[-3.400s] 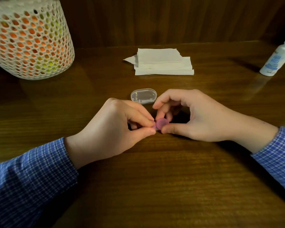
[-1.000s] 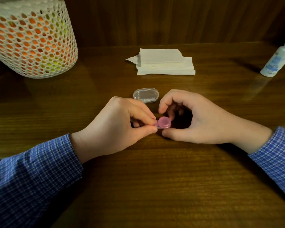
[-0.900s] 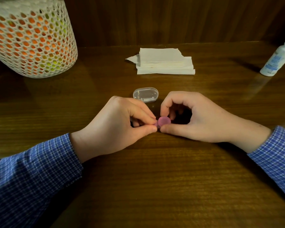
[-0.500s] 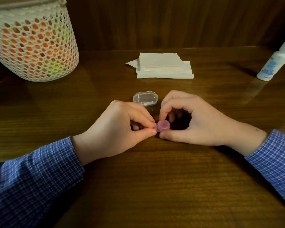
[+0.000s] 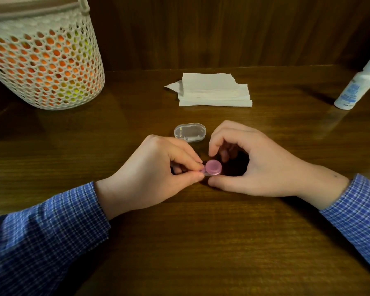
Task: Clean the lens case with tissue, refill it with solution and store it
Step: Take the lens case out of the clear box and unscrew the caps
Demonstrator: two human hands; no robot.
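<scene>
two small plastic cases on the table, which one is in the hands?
The pink lens case, pinched by the left hand with the right hand at its cap. The clear oval case lies untouched just behind.

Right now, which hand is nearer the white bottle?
Right. The right hand lies in front of and left of the bottle, with bare table between; the left hand is farther left, across the pink case.
</scene>
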